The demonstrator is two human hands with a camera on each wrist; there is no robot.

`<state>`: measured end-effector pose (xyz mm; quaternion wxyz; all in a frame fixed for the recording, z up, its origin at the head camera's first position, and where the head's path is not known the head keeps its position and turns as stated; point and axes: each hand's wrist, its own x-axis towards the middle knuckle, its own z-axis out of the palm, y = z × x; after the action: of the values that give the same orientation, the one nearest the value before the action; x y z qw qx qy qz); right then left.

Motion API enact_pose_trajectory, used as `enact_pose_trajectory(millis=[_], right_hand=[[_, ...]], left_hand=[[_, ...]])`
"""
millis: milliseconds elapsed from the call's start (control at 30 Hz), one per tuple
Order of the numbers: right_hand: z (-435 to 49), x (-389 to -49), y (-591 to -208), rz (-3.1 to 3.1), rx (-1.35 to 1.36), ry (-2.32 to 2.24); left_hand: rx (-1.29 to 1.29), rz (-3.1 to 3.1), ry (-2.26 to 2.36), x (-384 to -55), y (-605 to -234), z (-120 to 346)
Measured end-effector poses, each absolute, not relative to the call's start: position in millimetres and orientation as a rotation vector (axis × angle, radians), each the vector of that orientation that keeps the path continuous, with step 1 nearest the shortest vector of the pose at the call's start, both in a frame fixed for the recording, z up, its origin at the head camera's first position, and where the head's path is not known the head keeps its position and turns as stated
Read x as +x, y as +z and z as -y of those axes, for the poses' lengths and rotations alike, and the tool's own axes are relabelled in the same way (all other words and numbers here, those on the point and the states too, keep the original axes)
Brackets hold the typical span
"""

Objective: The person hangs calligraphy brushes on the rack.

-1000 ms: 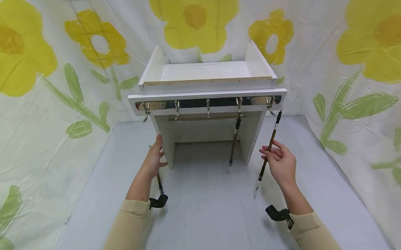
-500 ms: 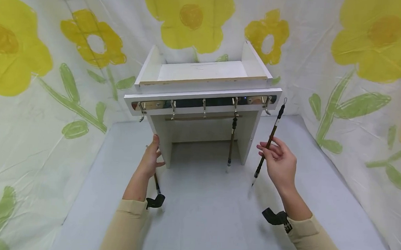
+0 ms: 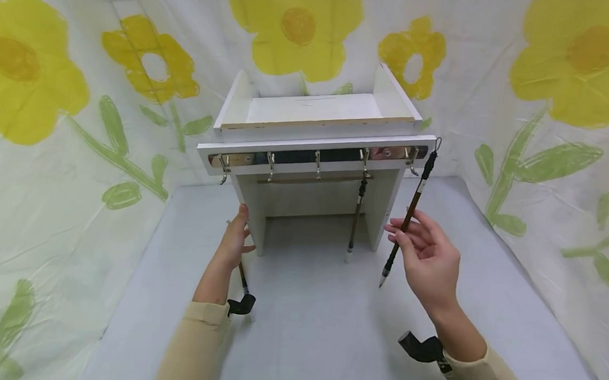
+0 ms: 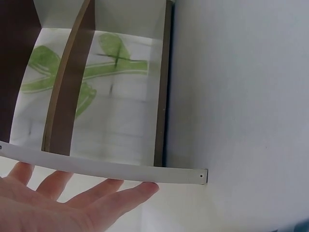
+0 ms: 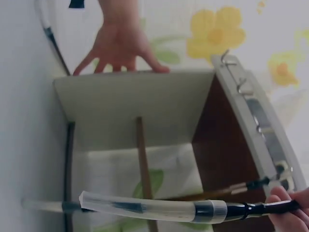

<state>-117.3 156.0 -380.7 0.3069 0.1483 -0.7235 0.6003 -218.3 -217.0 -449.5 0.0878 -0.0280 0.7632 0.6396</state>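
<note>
My right hand [image 3: 431,263] pinches a calligraphy brush [image 3: 419,189] by its brown handle, right of the white shelf [image 3: 317,121]. The brush slants, its cord loop up beside the rail's right end and its bristle end down. A clear cap over those bristles shows in the right wrist view. My left hand [image 3: 232,240] rests with spread fingers against the shelf's left side panel [image 4: 111,169]. From the hook second from the right hangs another capped brush [image 3: 356,215]. Behind my left wrist is a third brush [image 3: 242,277], low at the table, partly hidden.
A metal rail [image 3: 293,157] with several double hooks runs along the shelf front; the rightmost hook [image 3: 413,161] is beside the held brush's top. A thin wooden strip [image 3: 310,180] crosses inside the shelf. The pale table [image 3: 309,326] meets flower-printed curtains [image 3: 540,166] at back and sides.
My right hand has come slightly closer to the camera, and the brush has tilted, its loop end up and to the right. My left hand stays at the panel.
</note>
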Motion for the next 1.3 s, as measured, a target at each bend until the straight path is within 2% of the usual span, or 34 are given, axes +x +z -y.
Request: enact_pose_trajectory(millis=[300, 700, 1100, 1300], right_hand=[[-130.4, -114.6, -385.4, 1.988, 0.625, 1.597], [-96.4, -113.6, -398.9, 2.08, 0.768, 1.707], [-87.2, -117.2, -417.4, 2.152, 0.832, 1.789], [-89.6, -122.4, -417.1, 2.182, 0.797, 1.798]], left_hand=[[-0.059, -2.283, 1.852, -205.6, -419.2, 204.6], [-0.056, -2.316, 1.892, -223.1, -456.6, 217.2], [-0.068, -2.305, 1.922, -222.0, -457.4, 217.3], [-0.058, -2.269, 1.907, -214.7, -439.8, 210.0]])
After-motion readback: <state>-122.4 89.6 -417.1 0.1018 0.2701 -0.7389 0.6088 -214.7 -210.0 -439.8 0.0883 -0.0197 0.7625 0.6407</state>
